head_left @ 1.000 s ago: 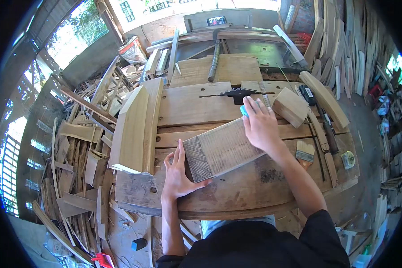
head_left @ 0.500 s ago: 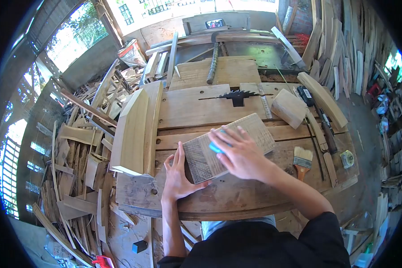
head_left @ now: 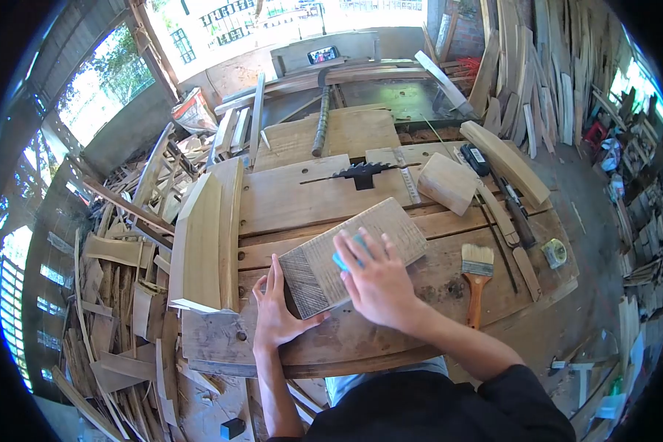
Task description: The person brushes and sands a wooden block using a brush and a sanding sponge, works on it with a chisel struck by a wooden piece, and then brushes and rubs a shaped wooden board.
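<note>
A rectangular wooden block [head_left: 396, 224] lies at a slant on the workbench [head_left: 221, 340], its left end darker and hatched with grain lines. My left hand [head_left: 278, 313] grips that dark end, fingers along its left edge and thumb at the near corner. On top of the block, my right hand [head_left: 381, 286] presses a small light-blue pad [head_left: 339, 261]. The fingers cover most of this pad, so its exact kind is hidden. To the right of the block rests a paintbrush [head_left: 475, 276] with a wooden handle.
Angled wooden boards [head_left: 210, 243] stand at the bench's left. Beyond the block are a toothed black blade [head_left: 362, 173] and a hammer-like tool [head_left: 322, 121]. A wooden piece [head_left: 448, 184], tape measure [head_left: 554, 253] and long tools lie right. Scrap wood [head_left: 118, 324] covers the left floor.
The whole view has shifted, so the bench appears lower and further left. My right hand has slid slightly up and right along the block with the pad; my left hand keeps its grip.
</note>
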Motion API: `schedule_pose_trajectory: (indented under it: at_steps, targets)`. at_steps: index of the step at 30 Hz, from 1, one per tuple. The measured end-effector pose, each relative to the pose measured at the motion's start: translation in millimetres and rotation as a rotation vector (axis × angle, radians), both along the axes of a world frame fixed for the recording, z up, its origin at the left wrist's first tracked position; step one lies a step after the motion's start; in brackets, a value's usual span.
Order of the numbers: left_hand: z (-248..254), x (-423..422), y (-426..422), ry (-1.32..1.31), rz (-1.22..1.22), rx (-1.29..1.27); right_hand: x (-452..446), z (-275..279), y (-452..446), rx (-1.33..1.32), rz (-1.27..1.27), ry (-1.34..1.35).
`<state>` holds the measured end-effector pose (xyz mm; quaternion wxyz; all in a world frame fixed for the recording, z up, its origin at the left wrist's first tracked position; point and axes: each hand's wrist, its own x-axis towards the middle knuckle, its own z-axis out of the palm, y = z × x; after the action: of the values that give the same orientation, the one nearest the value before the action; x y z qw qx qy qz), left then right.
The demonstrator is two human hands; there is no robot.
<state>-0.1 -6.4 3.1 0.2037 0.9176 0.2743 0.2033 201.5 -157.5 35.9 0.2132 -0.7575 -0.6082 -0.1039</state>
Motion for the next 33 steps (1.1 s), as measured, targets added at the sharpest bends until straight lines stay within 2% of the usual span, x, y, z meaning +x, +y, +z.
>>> schedule_pose_trajectory:
  at_steps: [5,13,18,22,24,27,30,33]
  targets:
    - [-3,-1,1,-0.01,-0.004,0.033,4,5,-13,-0.011,0.083,0.043]
    - [0,-1,-1,0.001,0.009,0.01,76,0,-18,-0.04,-0.104,0.028]
    - [0,-1,-2,0.0,0.008,0.002,60,-7,-4,-0.014,-0.157,-0.05]
    - [-2,0,-1,0.002,0.009,0.001,0,-2,14,-0.002,0.041,-0.018]
    - [-6,-1,2,0.0,0.009,-0.005,-26,-3,23,-0.063,0.243,0.002]
    - [-16,-5,8,0.061,-0.025,0.15,-38,-3,31,-0.063,0.402,-0.029]
    - [-14,-6,8,0.055,-0.026,0.074,-22,-7,40,-0.09,0.406,-0.035]
    - [-5,-3,1,0.045,0.019,-0.001,23,-1,51,-0.086,0.243,0.023]
